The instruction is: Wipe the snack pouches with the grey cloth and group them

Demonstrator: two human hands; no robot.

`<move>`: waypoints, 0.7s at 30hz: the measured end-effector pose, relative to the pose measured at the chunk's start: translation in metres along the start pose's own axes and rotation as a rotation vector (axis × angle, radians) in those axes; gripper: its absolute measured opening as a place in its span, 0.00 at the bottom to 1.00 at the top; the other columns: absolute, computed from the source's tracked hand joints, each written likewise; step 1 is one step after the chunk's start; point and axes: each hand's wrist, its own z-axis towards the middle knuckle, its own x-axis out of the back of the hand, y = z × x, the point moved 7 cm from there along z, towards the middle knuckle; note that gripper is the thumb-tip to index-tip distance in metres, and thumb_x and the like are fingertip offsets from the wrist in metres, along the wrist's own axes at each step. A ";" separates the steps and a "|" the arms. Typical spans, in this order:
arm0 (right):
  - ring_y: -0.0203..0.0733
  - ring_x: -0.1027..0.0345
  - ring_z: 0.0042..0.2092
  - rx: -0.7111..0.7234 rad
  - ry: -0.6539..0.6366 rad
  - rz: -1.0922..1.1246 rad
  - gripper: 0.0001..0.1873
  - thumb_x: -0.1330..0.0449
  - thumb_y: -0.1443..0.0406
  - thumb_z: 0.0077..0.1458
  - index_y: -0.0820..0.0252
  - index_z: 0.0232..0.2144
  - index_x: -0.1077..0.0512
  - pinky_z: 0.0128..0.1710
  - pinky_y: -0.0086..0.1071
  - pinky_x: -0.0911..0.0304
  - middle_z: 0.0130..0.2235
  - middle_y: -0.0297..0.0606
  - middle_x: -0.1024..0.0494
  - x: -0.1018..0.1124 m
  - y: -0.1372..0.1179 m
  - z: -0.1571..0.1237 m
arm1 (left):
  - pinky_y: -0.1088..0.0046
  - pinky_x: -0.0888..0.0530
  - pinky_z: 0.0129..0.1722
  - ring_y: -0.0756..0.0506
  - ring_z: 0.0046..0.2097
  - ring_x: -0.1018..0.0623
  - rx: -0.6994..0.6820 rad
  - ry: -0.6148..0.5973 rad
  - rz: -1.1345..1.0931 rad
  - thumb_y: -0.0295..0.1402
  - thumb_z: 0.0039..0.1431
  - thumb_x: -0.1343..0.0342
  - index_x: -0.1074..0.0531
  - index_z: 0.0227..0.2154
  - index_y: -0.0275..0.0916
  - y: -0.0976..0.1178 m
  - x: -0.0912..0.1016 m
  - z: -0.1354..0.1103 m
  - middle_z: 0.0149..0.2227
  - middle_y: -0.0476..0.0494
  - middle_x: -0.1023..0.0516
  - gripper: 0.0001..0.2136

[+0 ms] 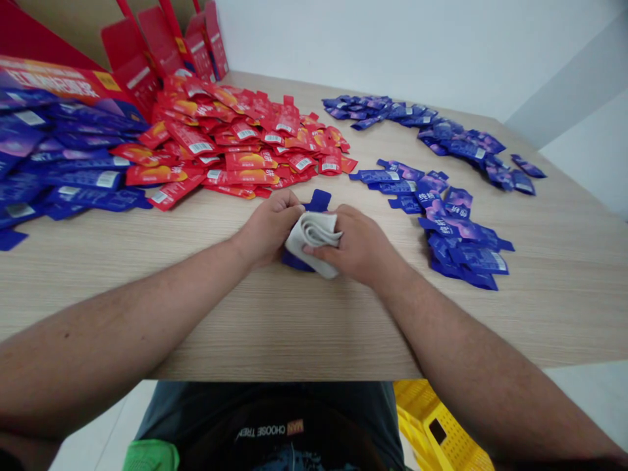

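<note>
The right hand [360, 245] is gripping a folded white cloth [314, 242] over a blue packet [320, 200]; the left hand [269, 226] is pinching the packet's edge. Beyond the left hand, red packets [240, 140] are lying heaped on the table [318, 327]; more blue packets [454, 232] are flanking both hands.

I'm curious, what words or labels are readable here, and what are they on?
"MAN": orange patch on the dark clothing, upside down in view.
"CHOOSE TREN": beside that patch, also upside down; its ending is unclear.
Too small or blurred to read surely: print on the blue packets, red packets and red carton.
</note>
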 end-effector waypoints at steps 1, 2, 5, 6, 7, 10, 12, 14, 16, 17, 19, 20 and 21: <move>0.50 0.30 0.44 -0.074 0.130 -0.008 0.16 0.35 0.54 0.55 0.60 0.39 0.23 0.46 0.41 0.35 0.40 0.43 0.22 0.011 0.011 0.000 | 0.79 0.39 0.21 0.54 0.21 0.37 0.004 0.009 -0.047 0.21 0.53 0.45 0.38 0.24 0.39 0.000 0.000 0.000 0.19 0.55 0.37 0.09; 0.52 0.30 0.45 -0.144 0.261 0.001 0.17 0.35 0.54 0.55 0.60 0.41 0.23 0.47 0.44 0.35 0.42 0.44 0.22 0.023 0.023 0.000 | 0.79 0.38 0.21 0.54 0.20 0.36 0.009 0.017 -0.095 0.22 0.54 0.45 0.38 0.25 0.39 -0.001 0.000 0.001 0.19 0.55 0.37 0.09; 0.55 0.27 0.48 -0.272 0.464 0.194 0.24 0.36 0.50 0.55 0.59 0.48 0.25 0.49 0.49 0.33 0.46 0.45 0.20 0.040 0.057 -0.003 | 0.78 0.32 0.21 0.53 0.20 0.33 0.050 -0.011 -0.226 0.25 0.59 0.46 0.37 0.26 0.39 -0.001 -0.001 0.002 0.20 0.54 0.34 0.08; 0.54 0.26 0.47 -0.286 0.455 0.321 0.26 0.37 0.48 0.55 0.59 0.48 0.25 0.48 0.48 0.32 0.45 0.44 0.20 0.038 0.065 -0.002 | 0.77 0.30 0.22 0.52 0.21 0.31 0.065 -0.040 -0.269 0.26 0.60 0.46 0.37 0.27 0.39 0.000 -0.002 0.002 0.22 0.53 0.32 0.07; 0.53 0.25 0.46 -0.293 0.413 0.458 0.27 0.37 0.47 0.55 0.58 0.49 0.25 0.47 0.47 0.30 0.45 0.43 0.19 0.033 0.071 0.000 | 0.76 0.27 0.24 0.52 0.22 0.29 0.082 -0.072 -0.306 0.26 0.61 0.46 0.36 0.28 0.39 0.000 -0.004 0.002 0.23 0.52 0.30 0.07; 0.50 0.23 0.42 -0.290 0.219 0.739 0.28 0.34 0.44 0.50 0.57 0.45 0.25 0.41 0.42 0.28 0.42 0.40 0.18 0.011 0.068 0.004 | 0.74 0.24 0.26 0.50 0.25 0.25 0.149 -0.164 -0.327 0.30 0.62 0.44 0.33 0.32 0.38 -0.002 -0.007 0.002 0.26 0.50 0.26 0.04; 0.48 0.24 0.40 -0.271 0.134 0.760 0.27 0.31 0.46 0.47 0.57 0.42 0.25 0.39 0.40 0.28 0.40 0.39 0.18 0.000 0.056 0.004 | 0.73 0.25 0.25 0.48 0.25 0.24 0.177 -0.213 -0.279 0.32 0.61 0.43 0.32 0.35 0.39 -0.006 -0.009 0.001 0.26 0.50 0.26 0.04; 0.47 0.24 0.39 -0.229 0.126 0.724 0.25 0.30 0.47 0.47 0.58 0.40 0.26 0.38 0.39 0.29 0.38 0.38 0.18 -0.005 0.043 0.002 | 0.71 0.24 0.26 0.47 0.26 0.23 0.176 -0.233 -0.250 0.31 0.57 0.40 0.31 0.35 0.39 -0.012 -0.011 -0.001 0.26 0.49 0.24 0.05; 0.47 0.24 0.40 -0.190 0.146 0.675 0.23 0.31 0.49 0.49 0.57 0.40 0.26 0.39 0.38 0.30 0.38 0.38 0.18 -0.006 0.033 0.000 | 0.69 0.23 0.29 0.46 0.28 0.21 0.179 -0.233 -0.257 0.31 0.53 0.39 0.29 0.35 0.38 -0.018 -0.013 -0.002 0.27 0.47 0.23 0.07; 0.47 0.24 0.40 -0.182 0.158 0.646 0.22 0.32 0.49 0.50 0.57 0.40 0.26 0.39 0.38 0.31 0.38 0.38 0.18 -0.006 0.030 0.000 | 0.68 0.22 0.30 0.45 0.29 0.21 0.187 -0.229 -0.262 0.32 0.51 0.38 0.28 0.35 0.38 -0.021 -0.015 -0.002 0.28 0.47 0.22 0.09; 0.47 0.24 0.40 -0.186 0.177 0.583 0.22 0.33 0.49 0.51 0.57 0.40 0.25 0.39 0.39 0.31 0.38 0.38 0.18 -0.005 0.027 -0.001 | 0.65 0.22 0.32 0.43 0.30 0.20 0.198 -0.202 -0.258 0.34 0.50 0.38 0.27 0.37 0.38 -0.024 -0.016 -0.002 0.29 0.45 0.21 0.11; 0.47 0.24 0.40 -0.195 0.188 0.558 0.22 0.33 0.49 0.51 0.57 0.40 0.25 0.39 0.39 0.31 0.38 0.38 0.18 -0.005 0.027 -0.001 | 0.64 0.21 0.33 0.43 0.30 0.20 0.198 -0.176 -0.248 0.34 0.50 0.38 0.27 0.37 0.38 -0.025 -0.016 -0.002 0.30 0.45 0.21 0.11; 0.48 0.24 0.39 -0.206 0.195 0.536 0.22 0.34 0.48 0.52 0.57 0.40 0.25 0.39 0.39 0.31 0.38 0.38 0.17 -0.005 0.028 -0.001 | 0.63 0.21 0.33 0.43 0.31 0.20 0.195 -0.146 -0.239 0.35 0.51 0.38 0.27 0.37 0.38 -0.024 -0.015 -0.002 0.30 0.45 0.21 0.11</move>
